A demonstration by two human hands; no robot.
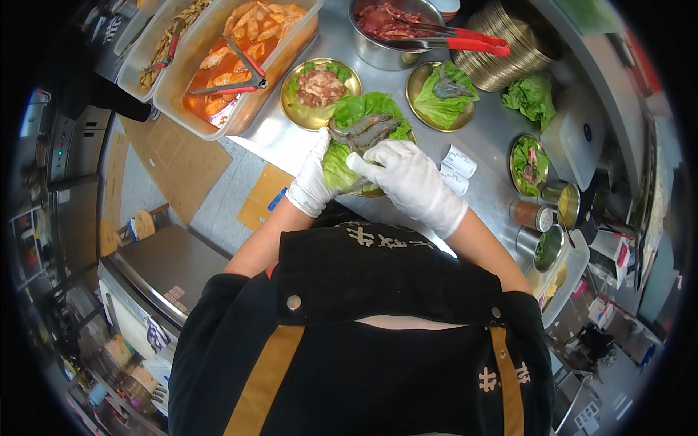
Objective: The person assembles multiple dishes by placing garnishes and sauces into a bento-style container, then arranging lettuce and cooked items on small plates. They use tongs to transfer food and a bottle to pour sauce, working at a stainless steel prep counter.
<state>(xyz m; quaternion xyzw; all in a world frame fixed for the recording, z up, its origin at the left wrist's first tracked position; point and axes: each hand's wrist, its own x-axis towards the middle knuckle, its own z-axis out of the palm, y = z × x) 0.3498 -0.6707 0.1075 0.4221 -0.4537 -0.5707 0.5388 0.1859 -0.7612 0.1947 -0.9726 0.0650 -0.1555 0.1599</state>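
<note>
Both my hands wear white gloves and meet at a lettuce leaf (374, 106) that carries several grey raw shrimp (363, 131). My left hand (314, 176) is closed on the leaf's left edge, its thumb up beside the shrimp. From the right, my right hand (416, 179) bends its fingers over the shrimp and seems to pinch one; its fingertips are partly hidden. Under the leaf shows the rim of a gold plate (372, 193). Just beyond my left hand, another gold plate (297, 116) bears lettuce and pale pink sliced meat (321, 87).
Back left stand tubs of orange marinated meat (218, 69) with tongs (243, 78). A steel pot (382, 57) of red meat, red-handled tongs (465, 43) and stacked gold plates (502, 51) are at the back. Rightward lie paper slips (458, 168), lettuce (529, 100) and a seasoning jar (531, 216).
</note>
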